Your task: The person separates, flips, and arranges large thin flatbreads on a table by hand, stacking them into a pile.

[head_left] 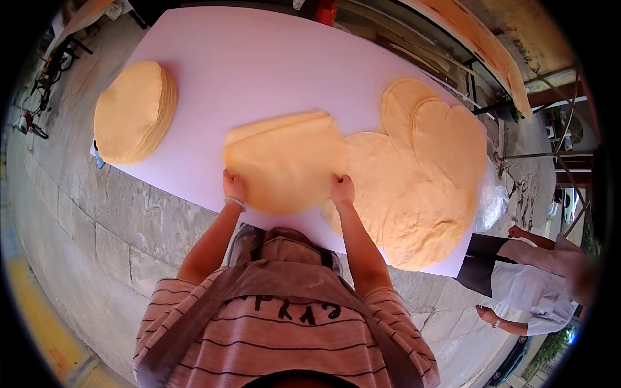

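A thin, round yellow sheet [284, 165] lies on the white table [259, 58] in front of me, its far edge folded over in a straight strip. At its near left edge my left hand [234, 186] is closed in a pinch on the sheet. On the right edge my right hand [342, 190] pinches the same sheet. To the right, several round sheets [446, 142] overlap in a loose spread, the nearest one wrinkled. A neat stack of round sheets [129, 113] sits at the table's left end.
Another person [533, 278] stands beyond the table's right end, arms apart from mine. Clear plastic [493, 197] hangs by the right edge. Boards and a metal frame are behind the table. A bicycle [33, 123] is at the far left.
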Available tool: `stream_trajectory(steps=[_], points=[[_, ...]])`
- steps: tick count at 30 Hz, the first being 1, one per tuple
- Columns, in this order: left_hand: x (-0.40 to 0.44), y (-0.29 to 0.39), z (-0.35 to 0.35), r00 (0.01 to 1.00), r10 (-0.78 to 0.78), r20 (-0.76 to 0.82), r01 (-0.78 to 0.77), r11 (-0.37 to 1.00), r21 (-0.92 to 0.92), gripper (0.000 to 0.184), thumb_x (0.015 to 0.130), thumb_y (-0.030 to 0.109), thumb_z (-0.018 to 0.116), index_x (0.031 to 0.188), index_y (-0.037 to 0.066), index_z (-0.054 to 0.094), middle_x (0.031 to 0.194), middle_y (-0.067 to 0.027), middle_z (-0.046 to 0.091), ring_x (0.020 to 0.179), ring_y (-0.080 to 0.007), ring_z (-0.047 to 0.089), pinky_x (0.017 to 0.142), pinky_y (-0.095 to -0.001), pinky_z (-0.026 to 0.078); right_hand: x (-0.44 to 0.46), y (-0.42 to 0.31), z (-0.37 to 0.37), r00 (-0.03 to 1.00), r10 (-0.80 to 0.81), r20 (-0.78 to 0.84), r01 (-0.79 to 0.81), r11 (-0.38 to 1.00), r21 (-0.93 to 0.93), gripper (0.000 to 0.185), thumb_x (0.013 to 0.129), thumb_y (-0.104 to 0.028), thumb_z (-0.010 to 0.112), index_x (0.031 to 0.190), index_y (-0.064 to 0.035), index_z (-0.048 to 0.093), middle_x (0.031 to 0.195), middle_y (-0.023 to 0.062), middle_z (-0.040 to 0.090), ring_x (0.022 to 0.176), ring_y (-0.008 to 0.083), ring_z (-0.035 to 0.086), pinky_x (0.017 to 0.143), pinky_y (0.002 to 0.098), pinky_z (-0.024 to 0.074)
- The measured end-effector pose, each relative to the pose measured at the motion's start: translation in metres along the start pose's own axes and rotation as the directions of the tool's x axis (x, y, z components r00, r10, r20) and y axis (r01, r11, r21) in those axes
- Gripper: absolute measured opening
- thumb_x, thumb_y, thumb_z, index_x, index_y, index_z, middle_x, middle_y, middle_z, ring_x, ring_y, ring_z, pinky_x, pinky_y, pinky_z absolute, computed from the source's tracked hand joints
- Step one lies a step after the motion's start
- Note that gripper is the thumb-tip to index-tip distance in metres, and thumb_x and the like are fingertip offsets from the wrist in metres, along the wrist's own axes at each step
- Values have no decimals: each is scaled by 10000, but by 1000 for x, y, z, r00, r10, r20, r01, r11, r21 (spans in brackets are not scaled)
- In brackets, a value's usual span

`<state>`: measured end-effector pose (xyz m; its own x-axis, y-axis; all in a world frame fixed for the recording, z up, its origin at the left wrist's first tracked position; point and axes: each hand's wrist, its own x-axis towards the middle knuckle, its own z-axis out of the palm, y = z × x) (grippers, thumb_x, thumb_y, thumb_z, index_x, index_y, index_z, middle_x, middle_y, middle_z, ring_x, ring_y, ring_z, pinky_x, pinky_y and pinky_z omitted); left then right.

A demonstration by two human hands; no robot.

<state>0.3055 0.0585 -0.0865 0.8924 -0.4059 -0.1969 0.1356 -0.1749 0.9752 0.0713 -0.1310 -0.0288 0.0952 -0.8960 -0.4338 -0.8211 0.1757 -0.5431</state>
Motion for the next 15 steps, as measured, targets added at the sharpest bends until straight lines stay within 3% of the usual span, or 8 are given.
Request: stream_trajectory(steps=[2,3,5,9,11,12,13,15], points=[[-2,4,-3,985,-133,108,144,985,-100,271,882,56,403,1152,28,406,970,-87,558,803,-169,560,663,-283,467,4,6,4,993,-114,-39,107,983,-146,409,768,-416,504,812,-15,565,903,183,589,944,350,506,814,416,415],[-4,8,-4,968,-191,165,216,965,-147,298,877,39,403,1175,37,390,971,-82,558,780,-161,566,619,-274,482,3,9,10,959,-216,-184,186,968,-167,368,741,-357,578,843,-6,535,903,187,582,955,340,503,843,420,395],[-9,33,-8,918,-271,291,333,924,-189,344,880,46,409,1220,68,358,1003,-82,557,772,-157,584,581,-276,502,1,7,14,938,-107,-330,136,989,64,364,722,-272,641,918,3,505,879,151,580,935,281,518,791,402,424],[-14,117,-11,869,-313,384,427,866,-260,405,885,70,433,1272,96,319,1064,-92,555,848,-186,614,627,-316,545,-9,4,16,975,154,160,-217,815,538,382,758,-266,649,973,2,481,714,64,531,435,114,455,336,249,273],[-2,140,-29,838,-323,440,479,822,-310,394,889,89,444,1266,85,329,1085,-97,555,902,-201,612,675,-335,551,0,10,-1,914,125,386,-334,771,542,268,798,-218,597,954,-11,528,746,45,580,501,112,516,365,249,352],[2,154,-44,811,-351,467,533,771,-347,380,891,87,440,1257,68,342,1100,-101,552,920,-207,608,699,-335,547,14,21,-6,836,117,536,-521,473,710,168,836,-168,543,935,-34,566,805,19,623,575,98,565,407,226,417],[9,168,-62,781,-373,501,585,719,-376,366,893,85,436,1249,52,354,1115,-105,548,938,-212,604,724,-336,544,0,-7,-22,805,150,574,-587,335,737,146,848,-150,528,945,-49,567,840,29,639,674,112,605,508,217,486],[22,182,-94,711,-429,557,684,604,-409,338,898,76,424,1229,24,380,1134,-109,545,970,-220,595,768,-334,533,-6,-29,-47,680,-216,701,-652,260,712,138,845,-150,524,934,-63,584,873,32,639,763,155,614,661,270,514]])
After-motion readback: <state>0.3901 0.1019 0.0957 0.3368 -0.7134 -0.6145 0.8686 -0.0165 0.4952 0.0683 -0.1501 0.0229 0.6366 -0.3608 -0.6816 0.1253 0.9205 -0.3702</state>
